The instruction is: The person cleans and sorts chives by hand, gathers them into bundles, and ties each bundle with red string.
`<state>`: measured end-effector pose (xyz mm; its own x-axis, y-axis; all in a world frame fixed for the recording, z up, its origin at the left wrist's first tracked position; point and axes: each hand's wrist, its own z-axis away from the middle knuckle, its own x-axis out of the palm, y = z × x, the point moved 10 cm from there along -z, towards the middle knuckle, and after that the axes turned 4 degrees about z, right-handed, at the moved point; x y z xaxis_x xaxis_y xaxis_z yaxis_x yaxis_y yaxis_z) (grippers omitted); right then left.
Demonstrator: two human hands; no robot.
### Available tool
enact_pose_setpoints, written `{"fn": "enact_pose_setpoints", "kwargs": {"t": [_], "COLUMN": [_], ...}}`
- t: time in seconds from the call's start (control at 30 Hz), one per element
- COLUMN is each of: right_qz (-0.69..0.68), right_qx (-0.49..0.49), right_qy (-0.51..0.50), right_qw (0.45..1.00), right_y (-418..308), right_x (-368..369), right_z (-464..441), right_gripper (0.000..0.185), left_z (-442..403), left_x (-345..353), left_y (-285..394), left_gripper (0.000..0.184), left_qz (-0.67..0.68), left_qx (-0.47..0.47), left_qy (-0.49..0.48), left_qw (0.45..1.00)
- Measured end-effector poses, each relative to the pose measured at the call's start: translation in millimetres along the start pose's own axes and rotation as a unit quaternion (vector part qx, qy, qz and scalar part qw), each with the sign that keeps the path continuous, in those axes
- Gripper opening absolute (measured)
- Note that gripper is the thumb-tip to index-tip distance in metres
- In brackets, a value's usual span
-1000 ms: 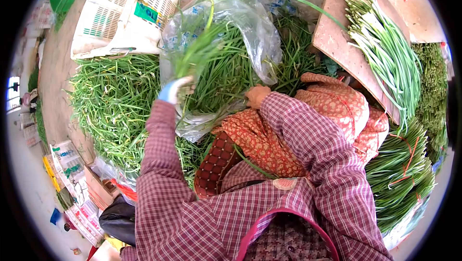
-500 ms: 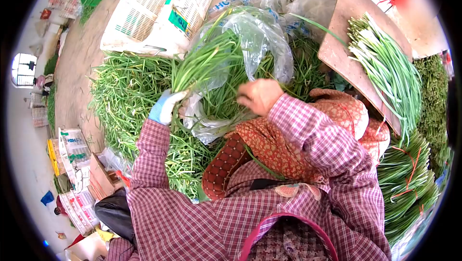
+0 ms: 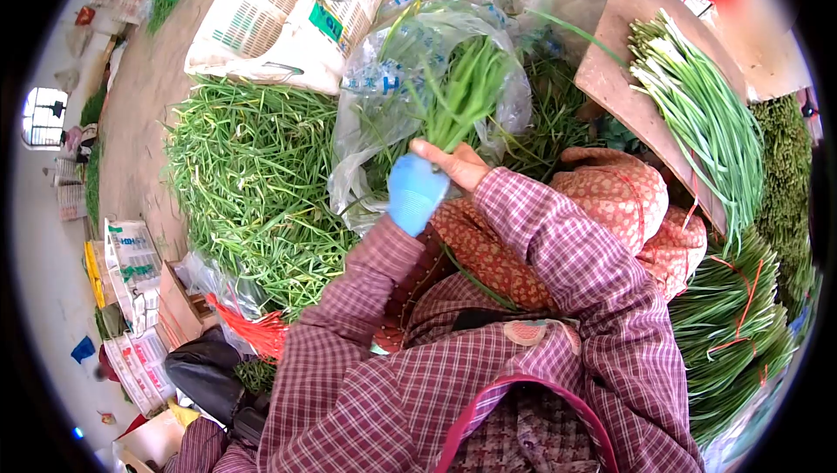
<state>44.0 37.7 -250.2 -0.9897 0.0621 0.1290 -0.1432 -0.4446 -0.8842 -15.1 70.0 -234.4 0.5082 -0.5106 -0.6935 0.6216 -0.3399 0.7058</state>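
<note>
From the hands, a heap of greens (image 3: 248, 185) spreads at nine o'clock; a board (image 3: 606, 59) slants at two, its edge well apart. A clear bag (image 3: 362, 115) lies at twelve, its rim near, leaving narrow room sideways. Before it, a bright, blurred bunch (image 3: 471, 85) fans toward one. The blue-gloved left hand (image 3: 417, 190) clasps its stems; the right hand (image 3: 464, 165) touches there, whether gripping I cannot tell.

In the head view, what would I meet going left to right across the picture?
Bright window, loose green heap, gloved left hand, bare right hand, neatly laid green-and-white stalks, darker green stalks.
</note>
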Motion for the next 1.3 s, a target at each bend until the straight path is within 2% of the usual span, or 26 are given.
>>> {"fn": "enact_pose_setpoints", "kwargs": {"t": [0.03,0.07,0.1,0.13,0.17,0.2,0.27,0.33,0.4,0.43,0.5,0.57,0.63,0.67,0.73,0.87,0.93,1.0,1.03,1.07,1.1,1.17,1.23,1.27,1.3], "right_qz": [-0.053,-0.133,-0.163,-0.194,-0.209,-0.231,-0.371,-0.406,-0.501,-0.514,-0.52,-0.528,-0.513,-0.503,-0.502,-0.429,-0.38,-0.328,-0.321,-0.314,-0.306,-0.274,-0.248,-0.184,-0.074], "right_qx": [0.053,0.058,0.057,0.055,0.134,0.048,0.072,0.041,0.013,0.006,-0.014,0.001,0.012,0.015,0.016,0.067,0.107,0.153,0.167,0.179,0.172,0.183,0.209,0.182,0.229], "right_qy": [0.08,0.071,0.1,0.13,0.146,0.164,0.219,0.229,0.191,0.173,0.145,0.145,0.173,0.185,0.163,0.204,0.18,0.173,0.153,0.134,0.099,0.086,0.08,0.04,0.092], "right_qw": [0.994,0.987,0.98,0.971,0.958,0.958,0.9,0.884,0.844,0.84,0.841,0.837,0.841,0.844,0.849,0.877,0.901,0.916,0.919,0.923,0.931,0.94,0.943,0.965,0.966], "right_y": [25.9,43.7,51.4,44.9,51.7,49.1,32.4,24.5,22.6,21.6,21.5,25.6,23.6,23.3,29.7,42.2,55.9,63.2,63.1,64.0,69.2,71.8,71.1,86.3,87.3], "right_x": [-13.1,-14.5,-20.8,-24.8,-30.3,-43.8,-57.9,-75.5,-79.0,-80.7,-84.2,-85.7,-86.1,-85.6,-82.0,-72.3,-62.0,-50.1,-39.9,-31.0,-23.3,-14.9,-9.9,-11.7,-21.6], "right_z": [0.4,-6.5,-6.9,-2.5,6.0,-3.8,6.9,6.9,1.2,1.0,0.8,2.2,7.2,8.4,1.7,3.9,-1.4,2.1,1.6,0.8,-3.5,-0.6,4.4,-9.1,-0.8], "right_gripper": [0.093,0.073,0.06,0.048,0.026,0.019,0.018,0.019,0.014,0.013,0.012,0.013,0.013,0.012,0.016,0.027,0.028,0.029,0.024,0.019,0.02,0.022,0.024,0.042,0.052], "left_z": [2.4,6.3,11.4,18.3,25.8,32.9,32.4,14.1,-9.8,-17.2,-31.9,-35.6,-38.9,-40.4,-36.5,-34.2,-25.2,-13.7,-1.6,11.7,20.0,31.0,37.7,39.8,39.1], "left_x": [17.4,31.0,30.3,36.1,37.3,25.5,22.0,25.1,34.7,45.5,37.5,60.2,72.3,75.1,72.1,57.4,44.9,8.9,-0.1,-6.0,-17.3,-30.7,-29.7,-22.2,-16.4], "left_y": [-1.4,-5.8,-10.5,-10.3,-6.4,-0.5,-39.9,-127.4,-243.5,-256.7,-267.3,-284.3,-280.9,-278.8,-274.8,-271.0,-261.8,-224.1,-205.4,-184.4,-163.6,-107.6,-62.4,-47.8,-32.4], "left_gripper": [0.037,0.039,0.039,0.047,0.056,0.068,0.059,0.052,0.039,0.039,0.033,0.032,0.033,0.033,0.036,0.038,0.04,0.042,0.042,0.043,0.043,0.04,0.028,0.026,0.024], "left_qz": [-0.031,-0.06,-0.056,0.078,0.21,0.248,0.337,0.278,0.115,0.117,-0.048,-0.095,-0.177,-0.175,-0.225,-0.222,-0.113,-0.093,0.056,0.204,0.203,0.383,0.348,0.331,0.302], "left_qx": [-0.024,-0.048,-0.053,-0.038,-0.021,-0.033,-0.114,-0.192,-0.237,-0.237,-0.186,-0.172,-0.176,-0.175,-0.222,-0.185,-0.192,-0.16,-0.22,-0.273,-0.268,-0.234,-0.204,-0.186,-0.127], "left_qy": [-0.04,-0.08,-0.082,-0.141,-0.197,-0.229,-0.301,-0.226,-0.102,-0.106,-0.026,-0.044,-0.08,-0.084,-0.116,-0.124,-0.175,-0.148,-0.179,-0.205,-0.203,-0.139,-0.133,-0.142,-0.12], "left_qw": [0.998,0.994,0.994,0.986,0.957,0.941,0.885,0.914,0.959,0.958,0.981,0.979,0.965,0.965,0.941,0.949,0.959,0.971,0.957,0.918,0.92,0.883,0.905,0.914,0.937]}}
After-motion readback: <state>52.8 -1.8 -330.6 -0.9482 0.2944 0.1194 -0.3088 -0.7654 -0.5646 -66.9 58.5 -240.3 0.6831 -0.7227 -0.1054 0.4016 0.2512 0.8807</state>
